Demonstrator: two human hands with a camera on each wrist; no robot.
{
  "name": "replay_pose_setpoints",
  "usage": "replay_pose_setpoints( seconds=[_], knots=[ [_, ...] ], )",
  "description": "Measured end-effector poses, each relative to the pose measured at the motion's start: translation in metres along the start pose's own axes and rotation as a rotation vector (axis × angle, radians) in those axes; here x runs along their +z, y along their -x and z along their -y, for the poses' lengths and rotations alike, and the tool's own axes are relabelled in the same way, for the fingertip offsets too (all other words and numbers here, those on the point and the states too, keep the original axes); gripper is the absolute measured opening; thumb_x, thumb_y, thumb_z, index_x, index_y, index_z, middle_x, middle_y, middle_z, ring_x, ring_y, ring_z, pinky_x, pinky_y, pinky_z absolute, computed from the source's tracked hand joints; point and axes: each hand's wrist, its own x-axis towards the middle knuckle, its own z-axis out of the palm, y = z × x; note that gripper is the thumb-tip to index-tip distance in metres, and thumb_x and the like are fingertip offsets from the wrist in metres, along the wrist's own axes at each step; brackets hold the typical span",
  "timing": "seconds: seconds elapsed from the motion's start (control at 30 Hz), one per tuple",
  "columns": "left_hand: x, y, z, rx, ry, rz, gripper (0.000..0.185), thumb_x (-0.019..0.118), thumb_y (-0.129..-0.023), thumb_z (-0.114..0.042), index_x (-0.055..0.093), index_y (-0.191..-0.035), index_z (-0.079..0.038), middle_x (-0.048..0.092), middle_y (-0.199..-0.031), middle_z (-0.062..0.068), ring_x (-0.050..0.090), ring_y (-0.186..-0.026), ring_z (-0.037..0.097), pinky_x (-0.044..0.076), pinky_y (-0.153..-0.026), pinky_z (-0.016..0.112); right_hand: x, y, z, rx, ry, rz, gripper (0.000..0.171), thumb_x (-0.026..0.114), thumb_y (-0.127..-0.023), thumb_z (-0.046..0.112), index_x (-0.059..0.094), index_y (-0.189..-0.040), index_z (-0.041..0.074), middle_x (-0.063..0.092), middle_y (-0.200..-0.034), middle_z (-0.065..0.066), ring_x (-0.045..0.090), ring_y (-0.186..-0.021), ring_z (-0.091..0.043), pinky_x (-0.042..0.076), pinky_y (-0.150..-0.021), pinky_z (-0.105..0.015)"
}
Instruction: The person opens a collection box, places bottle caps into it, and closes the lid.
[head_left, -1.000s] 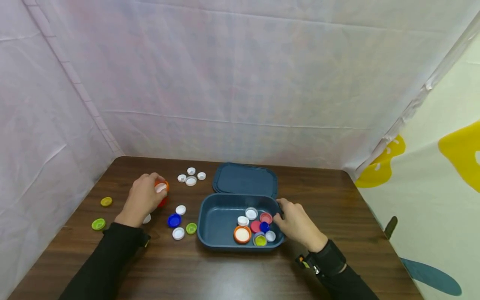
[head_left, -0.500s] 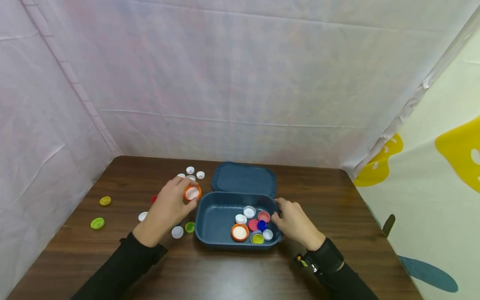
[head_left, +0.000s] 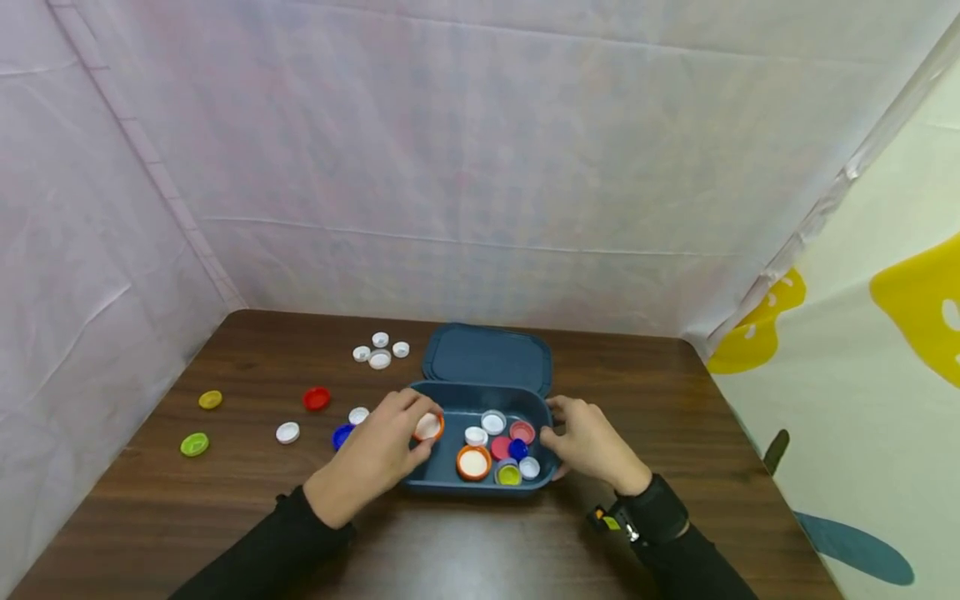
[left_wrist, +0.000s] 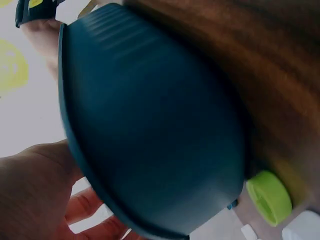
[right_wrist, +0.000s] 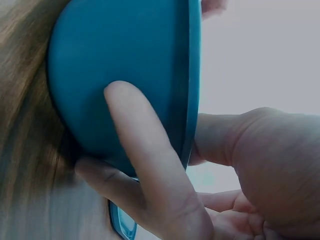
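The counter (head_left: 450, 542) is dark wood, enclosed by pale sheeting on three sides. On it sits the blue tub (head_left: 438, 479), a shallow rounded-rectangle container whose long axis runs left to right across the person's front; its lid (head_left: 487, 358) lies flat just behind it, touching or nearly touching the far rim.

The right hand (head_left: 592, 442) grips the tub's right end: in the right wrist view the thumb (right_wrist: 150, 165) presses the outer wall while the other fingers hook over the rim, so this grip is closed on the tub.

The left hand (head_left: 375, 454) is over the tub's left end, palm down. Its grip is a pinch between thumb and fingers, closed on the orange cap (head_left: 428, 427), which faces open side up with a white inside. The cap is held above the tub's left interior, inside the rim line and apart from the floor. Directly below and left of it the tub floor appears bare; the caps already inside (head_left: 498, 450) cluster to its right, towards the right hand. The left wrist view shows only the tub's outer wall and a green cap (left_wrist: 269, 196) beside its base.

Loose caps remain on the counter to the left: a red cap (head_left: 317, 398), a blue cap (head_left: 342, 435), white caps (head_left: 379, 351) near the lid, and two yellow-green caps (head_left: 195, 444) at the far left.
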Motion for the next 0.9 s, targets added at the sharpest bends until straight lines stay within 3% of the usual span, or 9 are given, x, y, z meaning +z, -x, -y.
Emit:
replay_pose_setpoints(
  seconds=[0.1, 0.43, 0.7, 0.8, 0.9],
  knots=[
    [0.004, 0.002, -0.002, 0.006, -0.014, 0.024, 0.036, 0.099, -0.093, -0.011, 0.082, -0.125, -0.009, 0.08, -0.126, 0.01, 0.074, -0.115, 0.027, 0.07, -0.097, 0.044, -0.001, 0.0, 0.0, 0.01, -0.025, 0.013, 0.048, 0.074, -0.107, 0.003, 0.064, -0.151, -0.013, 0.079, -0.135, -0.037, 0.081, -0.062, -0.019, 0.067, -0.053, -0.042],
    [0.007, 0.003, -0.001, 0.024, -0.018, 0.072, 0.04, 0.098, -0.096, -0.016, 0.082, -0.132, -0.008, 0.079, -0.131, 0.009, 0.074, -0.118, 0.024, 0.069, -0.094, 0.039, -0.003, 0.001, -0.001, 0.044, -0.068, 0.025, 0.052, 0.076, -0.108, 0.003, 0.063, -0.155, -0.013, 0.08, -0.135, -0.035, 0.083, -0.066, -0.023, 0.068, -0.054, -0.045],
    [-0.003, 0.0, 0.006, 0.057, -0.03, 0.008, 0.035, 0.096, -0.096, -0.009, 0.083, -0.128, -0.007, 0.08, -0.131, 0.011, 0.076, -0.121, 0.029, 0.069, -0.094, 0.038, -0.004, 0.0, -0.001, 0.057, -0.082, 0.039, 0.053, 0.076, -0.108, 0.004, 0.061, -0.156, -0.013, 0.079, -0.137, -0.036, 0.082, -0.064, -0.023, 0.069, -0.056, -0.047],
    [-0.008, -0.001, 0.01, 0.038, -0.05, -0.016, 0.034, 0.095, -0.097, -0.01, 0.082, -0.129, -0.008, 0.08, -0.131, 0.011, 0.076, -0.123, 0.03, 0.07, -0.098, 0.042, -0.004, 0.0, -0.001, 0.056, -0.082, 0.042, 0.053, 0.076, -0.108, 0.004, 0.061, -0.156, -0.013, 0.079, -0.137, -0.036, 0.082, -0.063, -0.023, 0.069, -0.056, -0.046],
    [-0.012, -0.002, 0.016, 0.009, -0.052, -0.038, 0.034, 0.095, -0.098, -0.011, 0.082, -0.13, -0.009, 0.08, -0.131, 0.011, 0.075, -0.121, 0.029, 0.07, -0.094, 0.041, -0.004, 0.0, -0.001, 0.062, -0.087, 0.045, 0.053, 0.076, -0.108, 0.004, 0.061, -0.156, -0.012, 0.078, -0.138, -0.036, 0.081, -0.063, -0.023, 0.069, -0.057, -0.046]
  ],
)
